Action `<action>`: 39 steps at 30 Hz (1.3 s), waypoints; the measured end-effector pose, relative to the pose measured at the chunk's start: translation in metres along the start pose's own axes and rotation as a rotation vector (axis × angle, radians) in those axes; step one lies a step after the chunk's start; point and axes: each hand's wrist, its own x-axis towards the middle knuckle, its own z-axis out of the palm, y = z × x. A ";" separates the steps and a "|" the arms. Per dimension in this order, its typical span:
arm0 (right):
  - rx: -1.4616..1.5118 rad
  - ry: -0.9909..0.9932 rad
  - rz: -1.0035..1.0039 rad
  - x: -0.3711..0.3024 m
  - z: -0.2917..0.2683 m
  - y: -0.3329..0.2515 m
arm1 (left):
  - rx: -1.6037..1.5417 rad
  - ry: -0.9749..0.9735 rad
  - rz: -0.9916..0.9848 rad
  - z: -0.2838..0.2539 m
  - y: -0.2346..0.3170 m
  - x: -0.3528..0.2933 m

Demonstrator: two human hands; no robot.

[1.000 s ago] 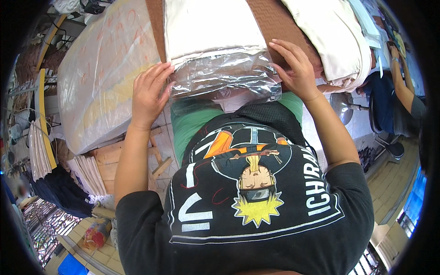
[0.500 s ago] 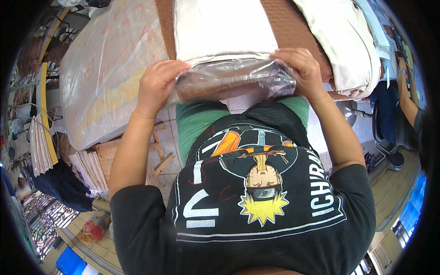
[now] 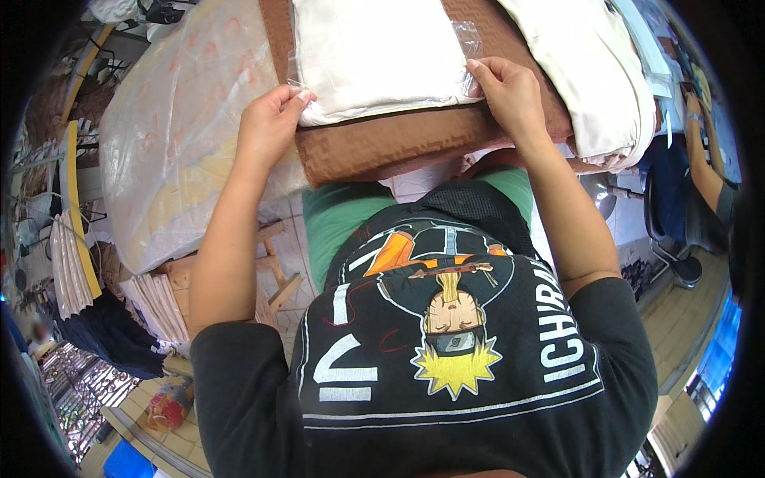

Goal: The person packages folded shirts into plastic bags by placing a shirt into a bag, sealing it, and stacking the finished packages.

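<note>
A folded white garment (image 3: 378, 60) lies flat on the brown padded table (image 3: 398, 143), its near edge close to the table's front. Clear plastic film (image 3: 466, 37) shows at its right side, with a smaller bit by the left corner. My left hand (image 3: 269, 127) is closed, thumb against fingers, pinching the plastic at the near left corner. My right hand (image 3: 510, 97) pinches the plastic at the near right corner. How far the film runs over or under the cloth is hard to make out.
A large plastic-covered stack (image 3: 175, 135) stands on the left. White folded garments (image 3: 598, 80) hang over the table's right side. Another person's arm (image 3: 700, 151) shows at the far right. Beneath the left stack is a wooden frame (image 3: 279, 279); dark cloth (image 3: 111, 334) lies near it.
Both hands have moved away from me and slightly apart-shifted upward with the plastic. The film that hung over the table's front edge has been drawn up to the garment, uncovering the brown edge.
</note>
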 end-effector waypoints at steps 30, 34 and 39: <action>0.200 0.232 -0.007 0.032 0.033 -0.004 | -0.459 0.273 -0.063 0.033 0.020 0.025; 0.259 0.173 0.078 0.023 0.031 -0.023 | -0.423 0.315 -0.030 0.037 0.033 0.020; 0.099 0.138 0.045 0.026 0.027 -0.027 | -0.240 0.299 -0.067 0.032 0.038 0.022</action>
